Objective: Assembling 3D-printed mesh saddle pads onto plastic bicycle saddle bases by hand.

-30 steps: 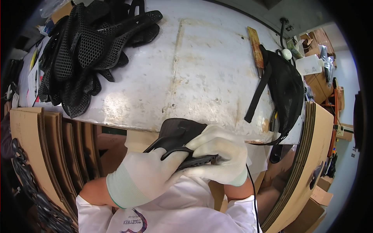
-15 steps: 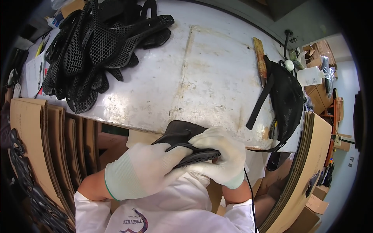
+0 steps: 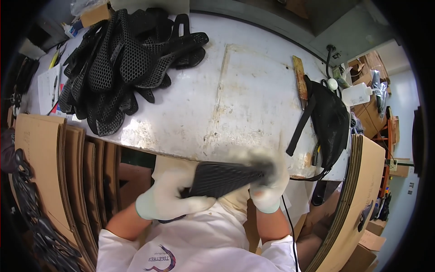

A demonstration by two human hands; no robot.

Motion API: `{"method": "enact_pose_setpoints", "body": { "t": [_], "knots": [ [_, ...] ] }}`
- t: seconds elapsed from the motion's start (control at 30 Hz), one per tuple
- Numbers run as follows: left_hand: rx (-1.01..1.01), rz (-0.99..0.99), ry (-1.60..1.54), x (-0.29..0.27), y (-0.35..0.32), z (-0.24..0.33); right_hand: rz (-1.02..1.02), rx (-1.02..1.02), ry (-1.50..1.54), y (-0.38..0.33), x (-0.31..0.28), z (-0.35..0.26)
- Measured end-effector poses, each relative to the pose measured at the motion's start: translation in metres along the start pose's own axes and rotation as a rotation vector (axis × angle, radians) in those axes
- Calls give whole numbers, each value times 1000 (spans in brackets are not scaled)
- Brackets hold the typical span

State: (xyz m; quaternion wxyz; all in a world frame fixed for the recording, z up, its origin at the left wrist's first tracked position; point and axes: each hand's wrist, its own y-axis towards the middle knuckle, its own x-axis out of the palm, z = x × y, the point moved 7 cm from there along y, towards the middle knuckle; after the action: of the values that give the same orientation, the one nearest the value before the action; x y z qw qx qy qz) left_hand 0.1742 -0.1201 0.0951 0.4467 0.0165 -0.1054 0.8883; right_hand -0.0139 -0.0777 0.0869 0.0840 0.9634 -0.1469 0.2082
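A black bike saddle pad [image 3: 222, 179] is held between my hands, below the table's near edge. Its patterned face is turned up, wide end to the left and narrower end to the right. My left hand [image 3: 174, 195], in a white glove with a pale green cuff, grips the wide end with its thumb across the lower edge. At the narrow end, my right hand [image 3: 272, 183], gloved alike, is closed around the pad; motion smears its fingers. A pile of similar black honeycomb pads [image 3: 131, 63] lies on the table at the far left.
On the worn white table [image 3: 253, 99] at right lie a black strapped pouch [image 3: 328, 122] and a rusty flat bar [image 3: 299, 77]. A white bottle [image 3: 357, 94] stands beyond. Cardboard sheets flank me at left [image 3: 38, 149] and right [image 3: 358, 190]. A black cord [image 3: 288, 220] hangs by my right arm.
The pad has been turned so its patterned face now shows. My left hand has shifted to its wide end, and my right hand is moving at its narrow end. The view has tilted slightly.
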Motion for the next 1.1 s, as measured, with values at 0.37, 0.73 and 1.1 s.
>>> {"method": "enact_pose_setpoints", "body": {
  "t": [0.37,0.73,1.1],
  "knots": [
    [317,123,-436,-5,-3,-34,-367,-377,-370,-24,17,-28],
    [267,152,296,6,-7,40,-455,-300,-506,-25,30,-30],
    [185,140,42,-18,-7,-3,-83,311,-583,-19,-6,0]
  ]
}}
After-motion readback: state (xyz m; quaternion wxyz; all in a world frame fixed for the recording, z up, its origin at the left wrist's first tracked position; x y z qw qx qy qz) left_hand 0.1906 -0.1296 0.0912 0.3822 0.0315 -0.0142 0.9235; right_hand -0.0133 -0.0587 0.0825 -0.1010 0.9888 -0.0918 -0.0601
